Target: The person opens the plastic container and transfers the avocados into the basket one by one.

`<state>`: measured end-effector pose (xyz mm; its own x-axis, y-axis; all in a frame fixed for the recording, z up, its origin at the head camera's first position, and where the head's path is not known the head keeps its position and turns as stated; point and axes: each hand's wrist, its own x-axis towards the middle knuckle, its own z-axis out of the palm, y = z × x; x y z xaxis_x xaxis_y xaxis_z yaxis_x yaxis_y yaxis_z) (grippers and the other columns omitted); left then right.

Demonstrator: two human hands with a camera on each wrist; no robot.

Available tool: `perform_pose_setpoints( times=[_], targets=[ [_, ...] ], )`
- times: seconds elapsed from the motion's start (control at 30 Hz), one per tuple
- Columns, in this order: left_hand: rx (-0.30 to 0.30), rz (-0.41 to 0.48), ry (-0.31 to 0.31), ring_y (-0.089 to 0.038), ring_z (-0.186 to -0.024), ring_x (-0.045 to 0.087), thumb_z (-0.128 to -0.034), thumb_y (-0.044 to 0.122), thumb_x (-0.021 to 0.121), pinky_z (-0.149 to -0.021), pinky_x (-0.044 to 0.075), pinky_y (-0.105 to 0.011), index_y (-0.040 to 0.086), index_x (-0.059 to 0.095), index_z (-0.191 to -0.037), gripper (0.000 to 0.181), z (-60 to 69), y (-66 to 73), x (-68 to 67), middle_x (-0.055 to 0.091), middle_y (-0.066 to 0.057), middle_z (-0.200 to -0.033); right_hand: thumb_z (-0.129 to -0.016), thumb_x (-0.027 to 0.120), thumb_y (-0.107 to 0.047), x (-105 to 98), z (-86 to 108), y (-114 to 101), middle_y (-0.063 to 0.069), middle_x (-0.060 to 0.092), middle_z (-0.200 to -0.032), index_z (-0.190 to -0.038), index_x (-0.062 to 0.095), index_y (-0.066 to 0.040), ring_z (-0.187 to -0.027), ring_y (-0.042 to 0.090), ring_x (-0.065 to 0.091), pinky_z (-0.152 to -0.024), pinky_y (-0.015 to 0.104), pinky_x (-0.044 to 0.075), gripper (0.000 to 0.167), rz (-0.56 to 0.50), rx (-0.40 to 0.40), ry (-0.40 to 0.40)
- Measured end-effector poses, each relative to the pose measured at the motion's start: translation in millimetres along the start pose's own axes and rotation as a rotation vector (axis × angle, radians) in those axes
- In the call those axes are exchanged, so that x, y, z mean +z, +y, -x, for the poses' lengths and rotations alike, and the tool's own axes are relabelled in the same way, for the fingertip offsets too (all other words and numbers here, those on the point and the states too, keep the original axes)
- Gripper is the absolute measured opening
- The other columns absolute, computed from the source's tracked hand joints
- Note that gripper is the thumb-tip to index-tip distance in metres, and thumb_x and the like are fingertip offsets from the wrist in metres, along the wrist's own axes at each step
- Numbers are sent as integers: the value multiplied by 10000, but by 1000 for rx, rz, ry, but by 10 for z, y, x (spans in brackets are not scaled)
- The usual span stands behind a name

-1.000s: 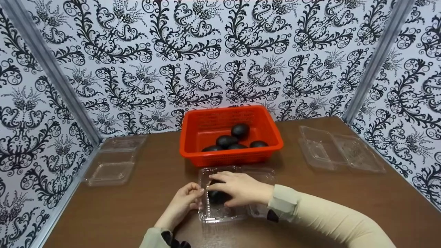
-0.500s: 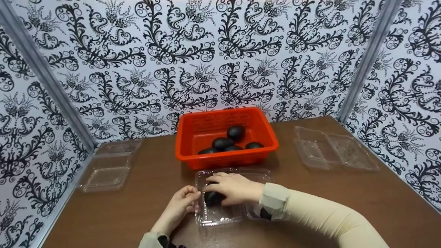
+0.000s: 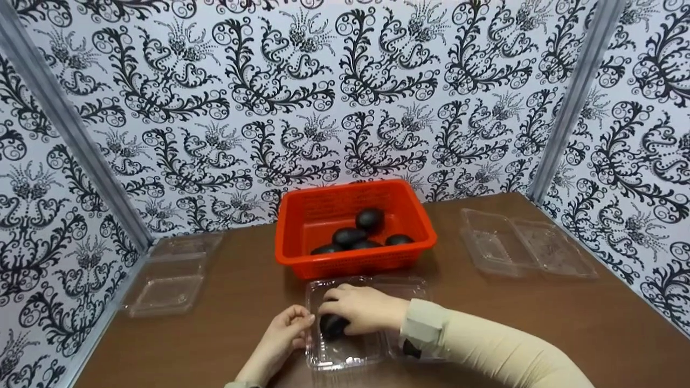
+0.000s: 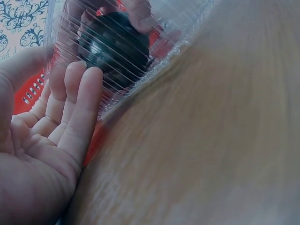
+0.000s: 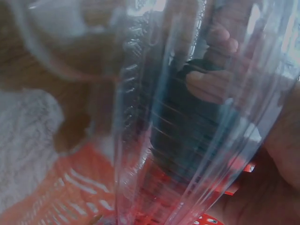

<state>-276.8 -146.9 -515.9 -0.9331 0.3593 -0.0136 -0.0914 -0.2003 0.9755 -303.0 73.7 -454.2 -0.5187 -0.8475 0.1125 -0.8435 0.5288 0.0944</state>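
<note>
A clear plastic clamshell container (image 3: 353, 358) lies unfolded on the table, directly in front of the red basket (image 3: 353, 267). In its left half is a dark avocado (image 3: 333, 326), with the right hand (image 3: 366, 310) curled over it from above. The left hand (image 3: 283, 334) pinches the container's left edge between thumb and fingers. Seen from the left wrist, the fingertips of the left hand (image 4: 51, 131) lie against the ribbed side wall, and the avocado (image 4: 115, 51) shows through the plastic. Several more avocados (image 3: 349, 237) lie in the basket.
Two other clear clamshells lie unfolded on the brown table (image 3: 237, 285): one clamshell (image 3: 167, 291) at the far left, another clamshell (image 3: 501, 250) at the far right. Patterned wall panels (image 3: 302, 108) enclose the back and both sides.
The head view has shifted slightly, so the scene appears lower and a little farther left. Both hands keep nearly the same places on the container and the avocado.
</note>
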Motion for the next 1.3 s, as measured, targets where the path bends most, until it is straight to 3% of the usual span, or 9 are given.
perform_pose_setpoints(
  times=[0.7, 1.3],
  targets=[
    [8, -9, 10, -121, -609, 528, -933, 70, 606, -567, 492, -225, 43, 525, -978, 96, 19, -27, -16, 524, 1, -698, -662, 858, -242, -14, -19, -60, -40, 573, -1238, -1305, 579, -293, -1064, 151, 551, -819, 282, 510, 703, -47, 50, -101],
    [14, 2, -9, -117, -611, 535, -940, 72, 602, -572, 500, -226, 80, 526, -938, 76, 13, -15, -17, 525, 2, -692, -661, 870, -262, -35, -5, -31, -27, 587, -1182, -1262, 607, -270, -1017, 147, 563, -822, 265, 496, 656, -51, 9, -98]
  ],
)
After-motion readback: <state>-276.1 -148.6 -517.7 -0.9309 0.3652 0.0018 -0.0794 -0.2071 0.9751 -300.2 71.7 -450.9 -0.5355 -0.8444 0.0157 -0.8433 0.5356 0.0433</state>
